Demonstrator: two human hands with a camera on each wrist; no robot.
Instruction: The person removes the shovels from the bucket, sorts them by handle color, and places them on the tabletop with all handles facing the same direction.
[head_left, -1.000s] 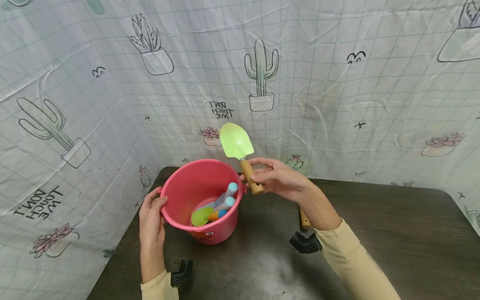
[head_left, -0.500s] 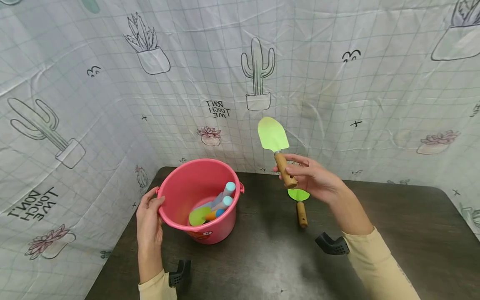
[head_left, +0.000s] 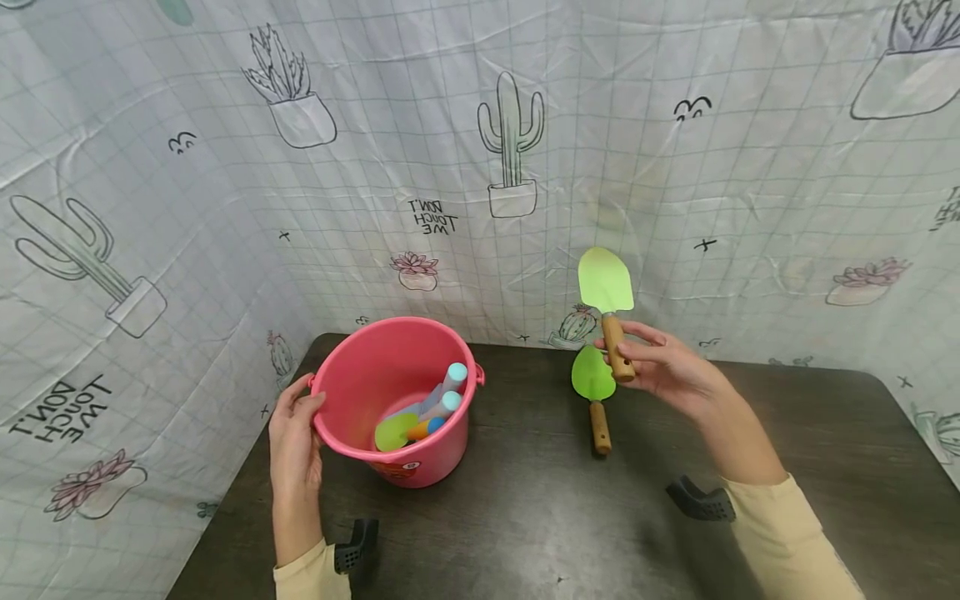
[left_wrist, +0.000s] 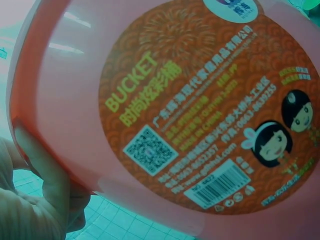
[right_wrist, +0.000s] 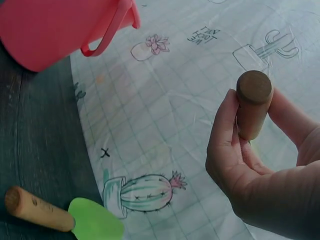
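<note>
Plainly, the right grip (head_left: 667, 372) pinches a trowel (head_left: 612, 327) — the left grip (head_left: 294, 446) holds the bucket (head_left: 442, 454) by its rim (head_left: 381, 457).

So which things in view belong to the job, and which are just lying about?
Likely the job:
pink bucket, held at its rim by the left hand
green trowel in the right hand
probably also the blue-ended items inside the bucket

Just there:
second trowel, untouched on the table; similar, so possibly part of it
printed cloth behind

Head view is bright; sheen marks the near table (head_left: 532, 517); left-wrist view is teal-tinted; glare streaks the bucket (left_wrist: 75, 95); right-wrist view is dimmer.
</note>
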